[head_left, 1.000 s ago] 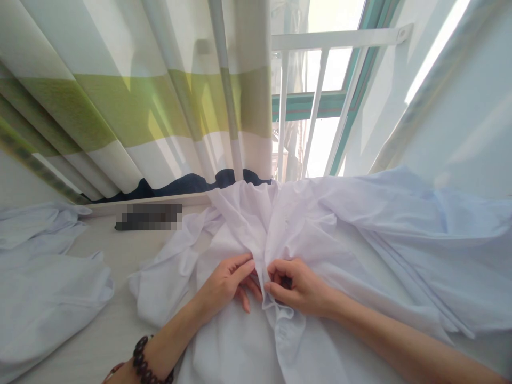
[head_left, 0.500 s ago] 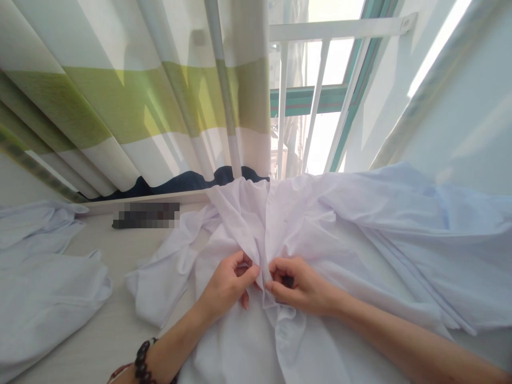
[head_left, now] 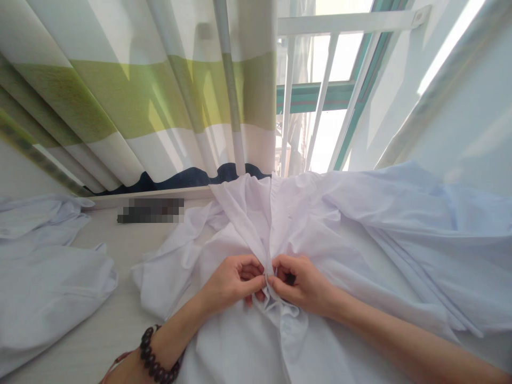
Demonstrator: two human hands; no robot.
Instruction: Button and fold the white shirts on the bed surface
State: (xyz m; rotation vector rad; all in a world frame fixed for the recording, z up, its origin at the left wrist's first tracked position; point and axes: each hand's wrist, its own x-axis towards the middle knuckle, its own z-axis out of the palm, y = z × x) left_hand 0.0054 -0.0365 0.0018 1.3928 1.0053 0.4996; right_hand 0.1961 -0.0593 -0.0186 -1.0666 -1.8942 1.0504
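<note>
A white, long-sleeved garment (head_left: pixel 236 234), like a shirt or lab coat, lies spread out in front of me with its front edges meeting down the middle. My left hand (head_left: pixel 240 280) pinches one edge between thumb and fingers, its other fingers curled under the cloth. Close beside it, my right hand (head_left: pixel 300 280) pinches the facing edge, thumb and forefinger forming a ring. The fingertips of both hands nearly meet at the fold, where the cloth bunches up. Whether a button sits between them I cannot make out. A dark bead bracelet (head_left: pixel 154 357) circles my left wrist.
More white clothing (head_left: pixel 52 288) lies at the left on the pale surface (head_left: pixel 100 325). A blurred-out dark object (head_left: pixel 150 210) rests near the back edge. Behind hangs a white and green curtain (head_left: pixel 140 101), beside a window with a white railing (head_left: pixel 348 24).
My left hand has shifted slightly right, its thumb now against the edge by my right fingertips. The right hand keeps its pinch. The whole view has shifted a little.
</note>
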